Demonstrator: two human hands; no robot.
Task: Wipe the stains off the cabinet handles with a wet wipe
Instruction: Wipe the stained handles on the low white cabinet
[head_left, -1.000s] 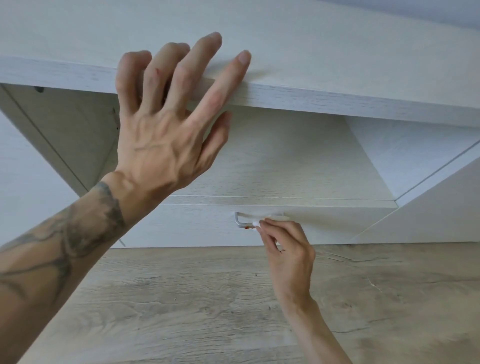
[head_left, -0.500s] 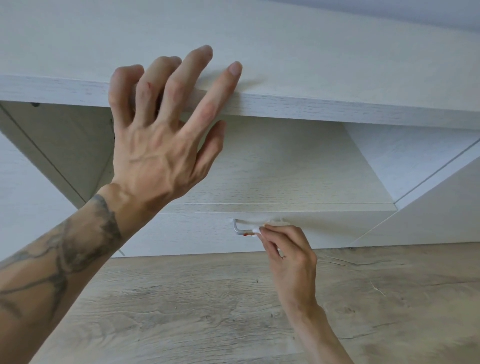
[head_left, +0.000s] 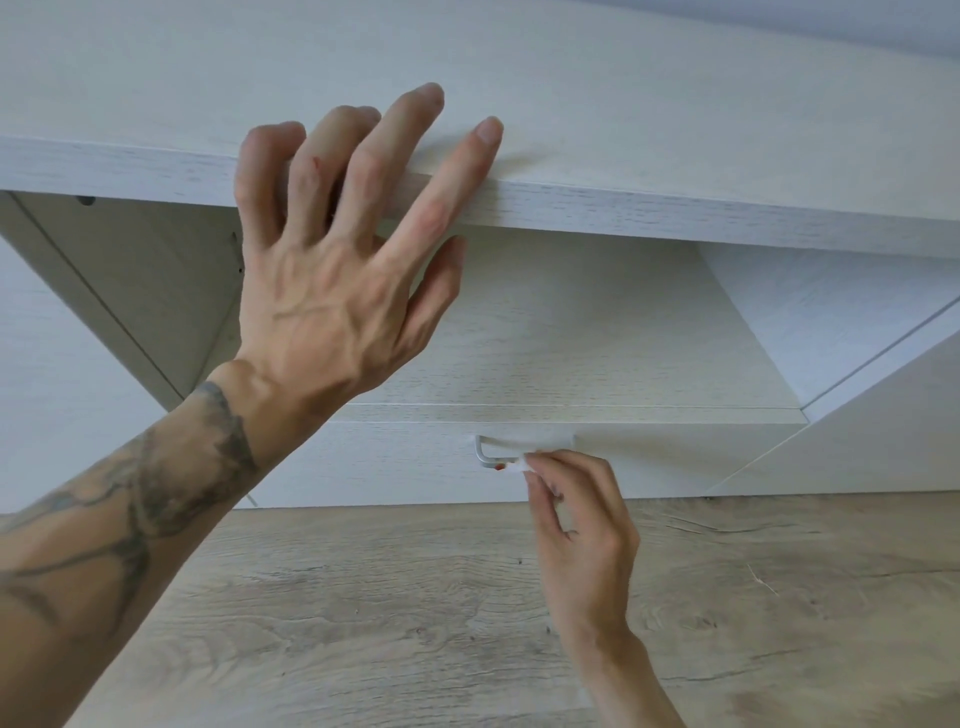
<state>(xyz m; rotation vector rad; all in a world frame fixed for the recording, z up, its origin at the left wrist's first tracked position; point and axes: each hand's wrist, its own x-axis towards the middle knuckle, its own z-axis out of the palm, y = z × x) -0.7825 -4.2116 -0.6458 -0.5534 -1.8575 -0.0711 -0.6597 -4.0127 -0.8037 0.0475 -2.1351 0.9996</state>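
One red stain shows on the handle, beside the wet wipe the right hand pinches; wiping seems underway, needing a leftward stroke. Left hand rests spread-fingered above the handle.

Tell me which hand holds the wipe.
The right hand, pinching the white wipe at the drawer handle; the left hand only rests, fingers spread, on the cabinet top.

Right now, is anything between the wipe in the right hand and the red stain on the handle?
Nothing visible. The right hand pinches the wipe at the handle, directly beside the red stain, with only bare handle between them. The left hand rests on the cabinet top, well clear.
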